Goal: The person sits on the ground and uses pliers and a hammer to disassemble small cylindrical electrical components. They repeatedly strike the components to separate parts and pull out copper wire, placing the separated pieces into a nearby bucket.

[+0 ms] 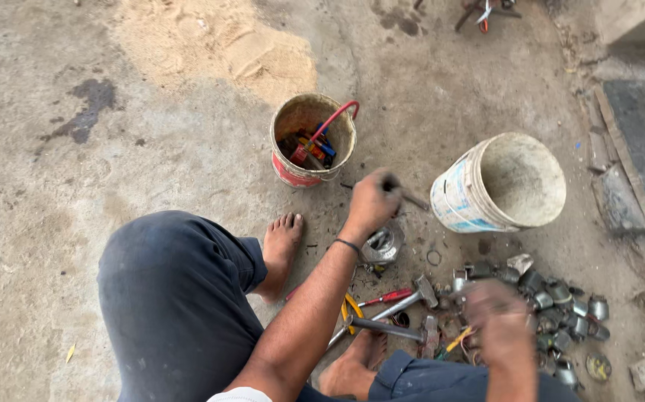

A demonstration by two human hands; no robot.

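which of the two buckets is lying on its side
The white bucket on the right is tipped over, its open mouth facing sideways and showing no contents. The red bucket stands upright with tools inside.

Red bucket [293, 173] of tools, white bucket [460, 195]; sand pile [218, 45] — concrete floor [55, 208]

the right hand [495, 313] is motion-blurred, hiding whatever small part it grips.
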